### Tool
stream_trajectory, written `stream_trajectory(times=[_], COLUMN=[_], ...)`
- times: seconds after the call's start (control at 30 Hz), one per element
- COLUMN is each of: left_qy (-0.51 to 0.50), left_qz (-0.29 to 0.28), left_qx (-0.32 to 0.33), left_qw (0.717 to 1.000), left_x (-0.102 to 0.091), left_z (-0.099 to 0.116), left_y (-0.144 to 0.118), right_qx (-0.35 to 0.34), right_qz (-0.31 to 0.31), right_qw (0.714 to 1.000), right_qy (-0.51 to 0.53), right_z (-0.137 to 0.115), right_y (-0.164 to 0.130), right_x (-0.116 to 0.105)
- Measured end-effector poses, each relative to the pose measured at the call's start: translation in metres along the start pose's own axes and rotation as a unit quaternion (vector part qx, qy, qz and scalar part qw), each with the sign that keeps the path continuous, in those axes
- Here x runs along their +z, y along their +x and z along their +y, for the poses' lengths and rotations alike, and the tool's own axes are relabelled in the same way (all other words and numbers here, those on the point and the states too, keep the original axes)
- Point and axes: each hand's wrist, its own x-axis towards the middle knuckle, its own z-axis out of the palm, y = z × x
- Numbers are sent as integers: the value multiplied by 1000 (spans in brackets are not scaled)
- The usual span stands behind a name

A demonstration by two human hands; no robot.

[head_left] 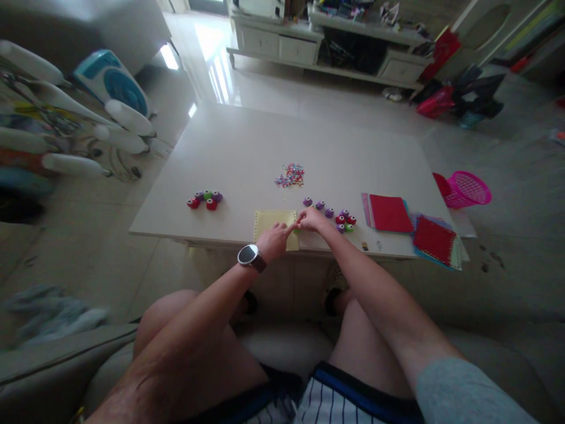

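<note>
Head view is showing a white bench (247,147) seen from a couch. At its left side a small cluster of red, purple and green punches (205,200) is sitting well apart from the hands. Further right, a yellow paper sheet (270,224) is lying flat at the near edge, its long axis running left to right along that edge. The left hand (274,240), with a watch (249,255) on its wrist, is resting on the sheet, fingers curled. The right hand (312,220) is touching it at the sheet's right end, fingertips pinching together on something too small to tell. Beyond them a confetti pile (290,175) is lying. A curved row of punches (331,215) is crowding just right of the right hand, then red paper stacks (391,213), and a pink basket (468,189) off the bench.
</note>
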Motion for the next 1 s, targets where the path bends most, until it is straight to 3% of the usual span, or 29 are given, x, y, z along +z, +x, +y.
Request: stream_trajectory(times=[0.13,0.33,0.53,0.7,0.87,1.0], left_qy=[7,11,1,-11,-18,-22], left_qz=[36,44,3,-1,12,9], left_qx=[31,30,22,17,-3,-8], left_qw=[999,999,1000,1000,1000,1000], left_x=[-6,-5,-9,-17,-13,-11], left_z=[1,5,-3,-8,-7,-8], left_y=[0,-1,1,-3,-5,0], right_qx=[0,3,5,-26,-50,-96], right_qz=[0,2,4,9,27,45], right_qw=[1000,1000,1000,999,998,993], right_qy=[-13,-20,-4,20,19,-54], right_z=[-3,-6,-1,11,14,7], right_y=[0,-1,0,-6,-14,-17], right_x=[0,0,1,2,1,4])
